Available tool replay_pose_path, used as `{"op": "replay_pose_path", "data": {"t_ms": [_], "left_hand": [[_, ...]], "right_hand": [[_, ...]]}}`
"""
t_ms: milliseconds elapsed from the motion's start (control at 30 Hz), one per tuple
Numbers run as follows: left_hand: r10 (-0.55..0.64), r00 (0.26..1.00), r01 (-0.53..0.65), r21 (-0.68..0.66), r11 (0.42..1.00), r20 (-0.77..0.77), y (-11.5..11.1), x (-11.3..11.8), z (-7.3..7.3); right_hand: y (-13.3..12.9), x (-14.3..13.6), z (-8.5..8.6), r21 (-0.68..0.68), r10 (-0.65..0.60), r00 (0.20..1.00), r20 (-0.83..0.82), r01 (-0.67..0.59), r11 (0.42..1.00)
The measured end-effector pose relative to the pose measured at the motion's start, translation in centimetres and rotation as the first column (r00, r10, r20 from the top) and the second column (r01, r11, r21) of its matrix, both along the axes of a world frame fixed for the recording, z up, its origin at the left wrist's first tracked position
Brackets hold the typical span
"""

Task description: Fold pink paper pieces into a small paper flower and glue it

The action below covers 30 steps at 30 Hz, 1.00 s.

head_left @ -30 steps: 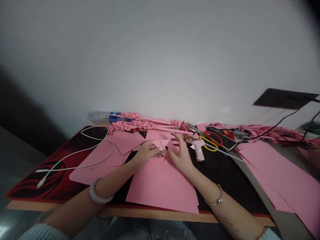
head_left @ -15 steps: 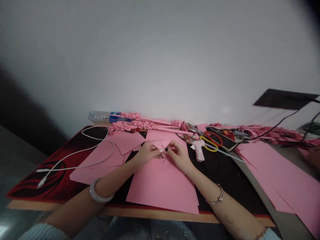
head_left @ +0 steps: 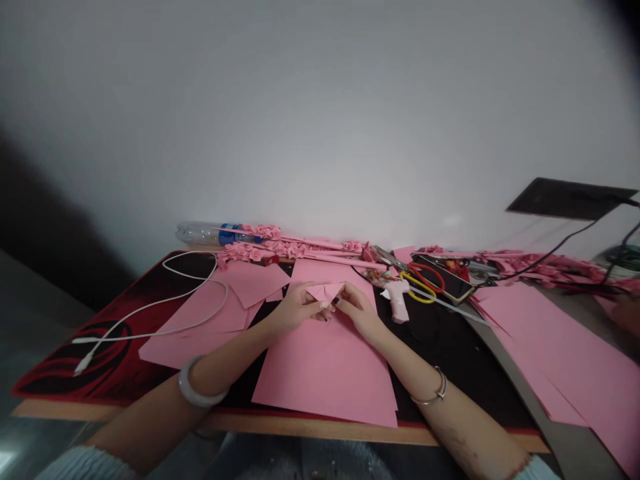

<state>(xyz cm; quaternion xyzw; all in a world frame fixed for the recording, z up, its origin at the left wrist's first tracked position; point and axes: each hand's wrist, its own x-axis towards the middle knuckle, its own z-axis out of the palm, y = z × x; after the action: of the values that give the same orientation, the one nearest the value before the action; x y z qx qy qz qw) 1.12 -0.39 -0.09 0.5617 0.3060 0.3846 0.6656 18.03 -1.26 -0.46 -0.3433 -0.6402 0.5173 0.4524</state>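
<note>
A small folded piece of pink paper (head_left: 324, 291) is pinched between both hands, its flat upper edge facing away from me and its sides slanting down to a point. My left hand (head_left: 295, 310) grips its left side with thumb and fingers closed. On the opposite side, my right hand (head_left: 357, 310) holds the right edge, dark-nailed thumb near the middle. Beneath the hands lie large pink paper sheets (head_left: 325, 380). Fingers partly cover the lower folds.
Left are more pink sheets (head_left: 195, 333) and a white cable (head_left: 150, 330). Behind lie paper flowers (head_left: 295, 250), a plastic bottle (head_left: 200, 233), scissors (head_left: 425, 280) and a pink glue gun (head_left: 397, 300). A paper stack (head_left: 560, 360) is right; another person's hand (head_left: 627, 313) shows at the edge.
The folded paper has tilted and now shows a broader, triangular face. Both hands have shifted slightly around it, keeping their hold.
</note>
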Motion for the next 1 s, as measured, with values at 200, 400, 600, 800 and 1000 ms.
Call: {"op": "replay_pose_path", "data": {"t_ms": [200, 400, 600, 800, 1000], "left_hand": [[-0.099, 0.995, 0.099, -0.023, 0.995, 0.01, -0.3, 0.16, -0.15], [-0.118, 0.993, 0.118, -0.005, 0.993, 0.018, -0.18, 0.13, -0.47], [-0.131, 0.991, 0.131, 0.014, 0.991, -0.008, -0.09, -0.03, -0.69], [-0.139, 0.99, 0.139, 0.001, 0.99, 0.003, -0.15, -0.04, -0.62], [-0.096, 0.995, 0.096, -0.019, 0.995, -0.014, -0.14, 0.17, -0.36]], "right_hand": [[-0.01, -0.04, 0.57, -0.075, 0.109, 0.994, 0.011, -0.108, 0.991], [0.14, -0.04, 0.25, -0.07, 0.1, 0.992, 0.075, -0.095, 0.993], [0.25, 0.03, 0.02, -0.084, 0.075, 0.991, 0.107, -0.066, 0.994], [0.22, 0.32, -0.21, -0.083, 0.063, 0.984, 0.168, -0.05, 0.995], [-0.01, 0.03, 0.1, -0.06, 0.016, 0.992, 0.127, -0.008, 0.998]]}}
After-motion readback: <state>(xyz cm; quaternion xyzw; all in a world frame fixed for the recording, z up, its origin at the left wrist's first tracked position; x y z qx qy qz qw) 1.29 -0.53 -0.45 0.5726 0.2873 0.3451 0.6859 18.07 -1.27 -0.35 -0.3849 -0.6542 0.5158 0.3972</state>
